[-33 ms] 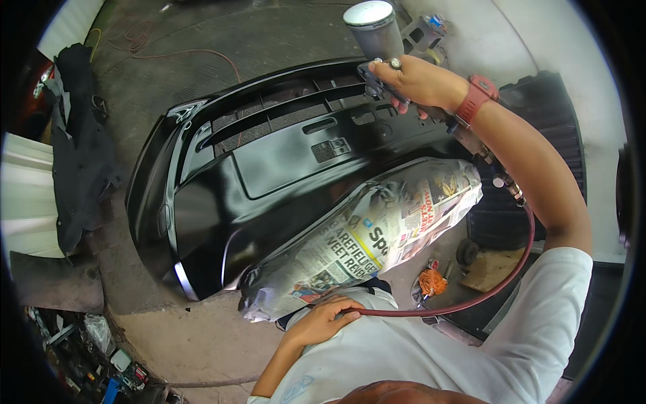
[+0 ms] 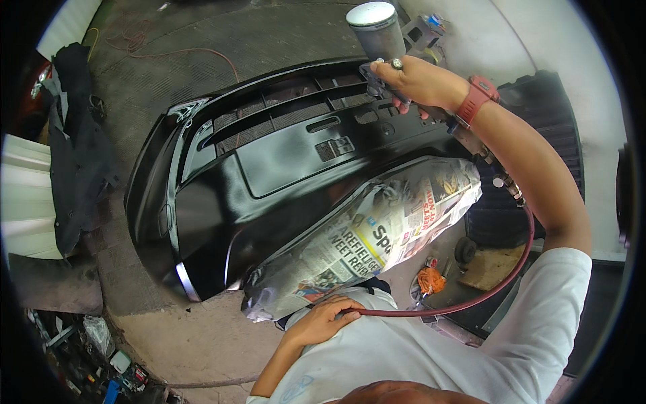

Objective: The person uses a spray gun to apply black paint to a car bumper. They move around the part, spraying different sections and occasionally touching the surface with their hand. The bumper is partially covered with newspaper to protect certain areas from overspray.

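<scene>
My right hand point(image 2: 425, 84) is closed around the grip of a paint spray gun point(image 2: 378, 39), whose grey cup with a pale lid stands up above the knuckles. The gun is over the far right part of a glossy black car bumper point(image 2: 208, 202). My left hand point(image 2: 324, 320) rests at my waist, fingers curled over a dark red air hose point(image 2: 417, 313). From there the hose loops right and up to the fitting under the gun. Between me and the bumper lies a long newspaper-covered support point(image 2: 363, 242), tilted up to the right.
A ribbed black panel point(image 2: 538, 128) leans on the white wall at right. Dark cloth point(image 2: 81, 155) hangs at left, above a clutter of tools and parts point(image 2: 94, 363). An orange cloth point(image 2: 431, 281) lies near a small wheel point(image 2: 465, 250). A thin reddish hose point(image 2: 195, 51) crosses the far floor.
</scene>
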`<state>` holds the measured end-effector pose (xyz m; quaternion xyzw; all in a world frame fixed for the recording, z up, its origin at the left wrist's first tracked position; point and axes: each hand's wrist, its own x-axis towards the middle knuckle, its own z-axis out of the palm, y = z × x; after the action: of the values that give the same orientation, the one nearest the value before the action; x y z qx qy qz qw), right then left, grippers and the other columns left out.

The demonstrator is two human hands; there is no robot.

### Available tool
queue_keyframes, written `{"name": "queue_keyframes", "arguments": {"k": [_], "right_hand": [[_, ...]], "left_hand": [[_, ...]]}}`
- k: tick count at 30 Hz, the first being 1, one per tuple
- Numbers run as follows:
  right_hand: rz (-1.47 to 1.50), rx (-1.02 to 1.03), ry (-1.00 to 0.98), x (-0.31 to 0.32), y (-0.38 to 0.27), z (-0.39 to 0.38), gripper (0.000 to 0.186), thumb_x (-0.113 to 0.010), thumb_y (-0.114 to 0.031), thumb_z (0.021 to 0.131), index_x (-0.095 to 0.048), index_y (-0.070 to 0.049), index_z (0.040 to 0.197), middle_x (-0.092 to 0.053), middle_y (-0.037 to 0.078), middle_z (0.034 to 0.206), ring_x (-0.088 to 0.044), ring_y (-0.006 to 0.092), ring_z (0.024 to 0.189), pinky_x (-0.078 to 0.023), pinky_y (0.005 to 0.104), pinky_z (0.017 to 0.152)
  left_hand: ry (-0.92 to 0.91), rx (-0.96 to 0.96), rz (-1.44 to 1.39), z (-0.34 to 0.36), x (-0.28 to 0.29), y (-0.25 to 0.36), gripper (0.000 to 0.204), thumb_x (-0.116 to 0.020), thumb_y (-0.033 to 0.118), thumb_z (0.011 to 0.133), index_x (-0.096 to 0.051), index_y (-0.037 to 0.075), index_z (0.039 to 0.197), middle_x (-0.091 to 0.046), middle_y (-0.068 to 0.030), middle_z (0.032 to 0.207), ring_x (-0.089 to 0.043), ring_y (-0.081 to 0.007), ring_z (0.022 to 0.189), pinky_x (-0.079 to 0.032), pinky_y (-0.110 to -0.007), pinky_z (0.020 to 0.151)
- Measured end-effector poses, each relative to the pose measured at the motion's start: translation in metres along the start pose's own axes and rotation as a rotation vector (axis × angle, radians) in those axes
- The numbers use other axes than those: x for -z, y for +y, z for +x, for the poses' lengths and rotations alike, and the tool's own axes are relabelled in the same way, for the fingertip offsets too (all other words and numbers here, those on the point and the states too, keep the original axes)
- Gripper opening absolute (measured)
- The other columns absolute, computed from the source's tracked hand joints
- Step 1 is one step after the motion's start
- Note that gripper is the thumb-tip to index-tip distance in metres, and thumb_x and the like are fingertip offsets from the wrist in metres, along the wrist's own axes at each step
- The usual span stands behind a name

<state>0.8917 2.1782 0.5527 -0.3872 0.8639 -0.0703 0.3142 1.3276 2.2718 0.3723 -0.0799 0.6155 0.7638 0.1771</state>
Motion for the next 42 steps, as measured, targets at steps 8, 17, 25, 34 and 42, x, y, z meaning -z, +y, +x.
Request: {"name": "queue_keyframes", "arguments": {"k": [8,17,25,34,42], "right_hand": [[-0.176,-0.229,0.172,-0.008,-0.015,0.008,0.067,-0.046,-0.063,0.108,-0.066,0.0,0.1,-0.063,0.009,0.069,-0.068,0.0183,0.06,-0.056,0.0325,0.042],[-0.13,-0.208,0.215,-0.037,-0.047,-0.004,0.068,-0.047,-0.064,0.107,-0.066,0.0,0.094,-0.061,0.008,0.068,-0.066,0.0182,0.057,-0.055,0.0332,0.042],[0.007,-0.119,0.149,-0.054,-0.103,-0.028,0.071,-0.048,-0.062,0.108,-0.066,0.005,0.089,-0.063,0.009,0.065,-0.065,0.0192,0.051,-0.053,0.035,0.041],[-0.131,-0.099,0.074,-0.079,-0.144,-0.01,0.068,-0.048,-0.061,0.108,-0.069,0.002,0.092,-0.063,0.009,0.066,-0.065,0.0217,0.052,-0.055,0.037,0.045],[-0.11,-0.152,0.063,-0.074,-0.148,-0.004,0.071,-0.048,-0.061,0.108,-0.067,0.006,0.094,-0.063,0.01,0.068,-0.067,0.0204,0.056,-0.056,0.0361,0.045]], "left_hand": [[-0.074,-0.008,-0.028,-0.048,0.036,-0.016,0.036,-0.063,0.034,0.107,-0.072,0.005,0.127,-0.071,-0.0154,0.125,-0.064,-0.0324,0.123,-0.047,-0.041,0.108],[-0.136,-0.078,-0.019,-0.071,0.056,-0.033,0.036,-0.063,0.034,0.108,-0.072,0.006,0.128,-0.071,-0.0151,0.125,-0.064,-0.0322,0.12,-0.048,-0.041,0.106],[-0.174,-0.165,-0.026,-0.077,0.063,-0.042,0.034,-0.062,0.032,0.108,-0.072,0.005,0.127,-0.072,-0.0133,0.121,-0.063,-0.0311,0.118,-0.047,-0.041,0.106],[-0.152,-0.222,-0.051,-0.084,0.063,-0.046,0.038,-0.059,0.036,0.11,-0.072,0.006,0.129,-0.072,-0.0096,0.114,-0.062,-0.0275,0.117,-0.045,-0.04,0.107],[-0.162,-0.228,-0.062,-0.089,0.062,-0.05,0.036,-0.06,0.034,0.11,-0.072,0.006,0.128,-0.071,-0.0095,0.114,-0.062,-0.0274,0.118,-0.044,-0.04,0.109]]}}
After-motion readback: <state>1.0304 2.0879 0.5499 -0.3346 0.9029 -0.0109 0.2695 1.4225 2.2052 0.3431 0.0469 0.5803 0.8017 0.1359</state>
